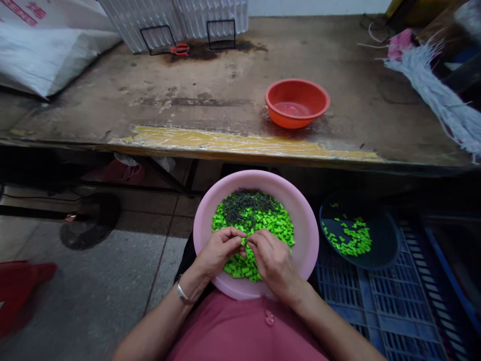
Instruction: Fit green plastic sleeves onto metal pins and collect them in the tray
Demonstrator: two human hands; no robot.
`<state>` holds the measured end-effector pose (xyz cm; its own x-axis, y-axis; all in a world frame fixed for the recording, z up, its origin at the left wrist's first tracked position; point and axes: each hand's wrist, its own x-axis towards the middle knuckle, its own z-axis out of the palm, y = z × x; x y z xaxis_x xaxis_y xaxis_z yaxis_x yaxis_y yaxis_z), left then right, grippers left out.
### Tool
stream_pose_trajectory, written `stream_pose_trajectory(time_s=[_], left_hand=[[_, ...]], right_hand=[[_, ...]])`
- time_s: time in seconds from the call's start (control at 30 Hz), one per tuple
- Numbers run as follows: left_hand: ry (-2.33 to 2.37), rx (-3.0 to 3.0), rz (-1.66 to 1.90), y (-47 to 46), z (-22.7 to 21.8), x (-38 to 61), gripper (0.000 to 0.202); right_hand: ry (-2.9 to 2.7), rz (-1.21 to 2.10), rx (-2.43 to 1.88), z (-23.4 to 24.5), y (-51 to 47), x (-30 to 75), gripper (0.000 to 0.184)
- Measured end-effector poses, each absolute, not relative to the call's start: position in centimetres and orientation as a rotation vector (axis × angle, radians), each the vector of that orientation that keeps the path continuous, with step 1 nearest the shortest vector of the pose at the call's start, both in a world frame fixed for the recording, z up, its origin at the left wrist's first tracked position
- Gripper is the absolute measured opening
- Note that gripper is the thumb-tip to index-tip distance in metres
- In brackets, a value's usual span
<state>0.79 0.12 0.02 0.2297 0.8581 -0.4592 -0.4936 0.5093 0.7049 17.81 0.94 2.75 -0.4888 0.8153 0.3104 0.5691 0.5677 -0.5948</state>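
A pink basin rests on my lap, holding many small bright green plastic pieces with a heap of thin dark pins on top at the far side. Over the basin's middle, my left hand pinches a small green plastic piece between thumb and fingertips. My right hand meets it there, its thumb and fingers closed at the same piece. Whatever lies between the right fingertips is too small to make out.
A worn wooden table stands ahead, bearing an orange-red bowl and red-handled cutters. At the right, a dark basin with green pieces sits on a blue plastic crate. White strands lie at the table's right.
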Motion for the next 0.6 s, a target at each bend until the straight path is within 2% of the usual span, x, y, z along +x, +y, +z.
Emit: stream_pose_trajectory(time_s=[0.4,0.6], left_hand=[[1.025,0.348,0.989,-0.3,-0.5,2.1,0.043],[1.041,0.331,0.789,-0.4,-2.0,1.2,0.043]], right_hand=[[-2.038,0.746,-1.143,1.7,0.6,17.4,0.018],[-2.273,0.617,-1.156,1.3,0.6,17.9,0.022]])
